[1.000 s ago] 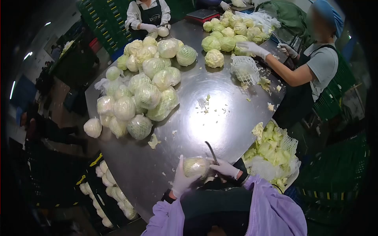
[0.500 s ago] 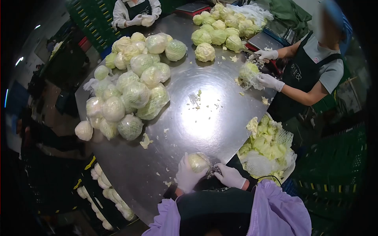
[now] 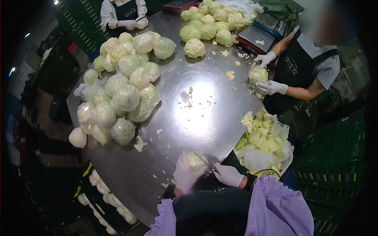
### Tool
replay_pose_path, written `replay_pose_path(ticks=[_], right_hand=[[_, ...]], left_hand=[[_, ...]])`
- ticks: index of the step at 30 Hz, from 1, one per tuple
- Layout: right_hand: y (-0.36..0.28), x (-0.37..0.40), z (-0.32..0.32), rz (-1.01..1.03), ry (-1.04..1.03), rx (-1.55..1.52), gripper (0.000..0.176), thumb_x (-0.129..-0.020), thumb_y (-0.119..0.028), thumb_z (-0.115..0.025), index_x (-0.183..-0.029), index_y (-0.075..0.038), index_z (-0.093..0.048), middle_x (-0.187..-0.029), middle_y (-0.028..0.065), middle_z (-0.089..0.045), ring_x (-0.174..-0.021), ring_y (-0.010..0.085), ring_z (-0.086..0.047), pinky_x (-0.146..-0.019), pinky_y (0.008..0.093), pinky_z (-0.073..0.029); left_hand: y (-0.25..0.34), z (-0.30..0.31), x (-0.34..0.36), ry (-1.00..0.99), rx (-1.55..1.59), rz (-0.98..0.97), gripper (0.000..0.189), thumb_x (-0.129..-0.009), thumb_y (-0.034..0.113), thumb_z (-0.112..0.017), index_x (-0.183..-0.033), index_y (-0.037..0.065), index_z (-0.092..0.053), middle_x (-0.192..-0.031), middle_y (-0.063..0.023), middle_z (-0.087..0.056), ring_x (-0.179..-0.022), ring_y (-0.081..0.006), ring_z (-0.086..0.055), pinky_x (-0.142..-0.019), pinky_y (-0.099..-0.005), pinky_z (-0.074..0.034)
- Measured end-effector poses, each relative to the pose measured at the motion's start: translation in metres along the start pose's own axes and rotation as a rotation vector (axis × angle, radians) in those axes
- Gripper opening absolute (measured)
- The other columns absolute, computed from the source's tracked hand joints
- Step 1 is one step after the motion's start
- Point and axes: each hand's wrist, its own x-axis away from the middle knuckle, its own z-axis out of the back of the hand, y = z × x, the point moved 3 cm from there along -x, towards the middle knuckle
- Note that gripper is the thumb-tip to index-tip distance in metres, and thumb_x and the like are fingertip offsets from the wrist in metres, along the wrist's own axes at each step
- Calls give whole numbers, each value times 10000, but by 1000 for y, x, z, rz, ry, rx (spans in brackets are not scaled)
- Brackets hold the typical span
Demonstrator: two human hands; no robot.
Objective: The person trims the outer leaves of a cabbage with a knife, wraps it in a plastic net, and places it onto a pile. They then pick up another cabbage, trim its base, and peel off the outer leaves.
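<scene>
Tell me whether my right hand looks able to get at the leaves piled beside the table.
Probably yes: the leaves are heaped close to your right hand, open from above, with white netting partly covering their near side.

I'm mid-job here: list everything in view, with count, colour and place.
table: one, silver-grey, centre
held cabbage: one, pale green, bottom centre
wrapped cabbages: many, pale green, table's left side
bare cabbages: many, yellow-green, table's far side
scraps: many, pale, across table
leaves: heap, yellow-green, right of table
probable scales: two, dark and red, far edge
crates: several, green, background
crated cabbages: several, whitish, lower left
co-workers: two, dark-aproned, far side and right
left hand: one, white-gloved, on held cabbage
right hand: one, white-gloved, beside it
sleeves: two, lilac, bottom
</scene>
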Motion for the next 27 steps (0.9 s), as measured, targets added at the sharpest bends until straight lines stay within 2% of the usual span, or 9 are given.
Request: replay_pose_path(ticks=[7,11,13,14,15,18,20,23,27], right_hand=[[21,-46,-23,-41,98,7,221,-901,-234,-492,-980,-29,-459,-793,216,-635,-732,407,-629,-652,500,-491],[50,-81,-52,24,184,-7,231,-883,-222,-497,-1006,-27,-513,-817,227,-644,-732,402,-637,-650,475,-505],[59,-84,-54,191,220,-132,303,-884,-241,-513,-1091,-20,-515,-826,200,-655,-693,366,-651,-621,440,-516],[30,-64,-15,-122,-161,-460,402,-890,-296,-549,-1181,-21,-503,-844,167,-658,-652,303,-654,-623,394,-521],[46,-71,-35,-2,-196,-583,439,-891,-317,-587,-1204,-21,-501,-869,134,-650,-679,228,-642,-647,337,-515],[9,-47,-24,-239,-396,-889,397,-885,-286,-605,-1164,-12,-536,-902,133,-646,-729,204,-632,-682,323,-504],[4,-58,-40,122,50,-824,328,-880,-248,-617,-1104,-12,-575,-886,101,-642,-767,199,-620,-706,319,-496],[-2,-60,-25,123,229,-681,305,-875,-253,-632,-1062,-15,-600,-877,68,-636,-781,180,-603,-719,307,-489],[-24,-49,-2,79,196,-495,289,-887,-220,-612,-1083,-9,-585,-918,44,-632,-811,157,-593,-737,308,-490]], left_hand=[[16,-5,-7,25,-48,-28,1010,-607,513,-780,-1332,-49,-358,-1181,-198,-511,-1067,-356,-546,-803,-419,-509],[15,-4,2,61,-42,-98,983,-597,451,-812,-1330,-32,-370,-1191,-202,-508,-1091,-355,-537,-828,-415,-502],[-12,2,12,33,98,-100,992,-592,413,-833,-1344,-16,-349,-1225,-201,-492,-1121,-351,-523,-871,-410,-486],[-29,3,16,6,244,-111,1006,-587,375,-853,-1359,0,-327,-1259,-199,-476,-1152,-348,-510,-914,-406,-469],[-49,-3,23,24,236,-98,1006,-587,375,-853,-1359,0,-327,-1259,-199,-476,-1152,-348,-510,-914,-406,-469],[-79,-14,47,31,562,-233,1063,-580,319,-881,-1392,28,-260,-1348,-201,-415,-1221,-329,-464,-1004,-397,-407],[-64,-9,48,36,520,-278,1080,-605,307,-877,-1405,26,-209,-1389,-205,-370,-1248,-310,-437,-1044,-396,-366],[-68,-19,43,-9,683,-108,1031,-632,297,-862,-1403,29,-231,-1379,-212,-380,-1251,-310,-437,-1045,-388,-365],[-37,5,25,-35,843,60,921,-674,321,-831,-1365,4,-312,-1348,-229,-426,-1256,-331,-429,-1044,-413,-353]])
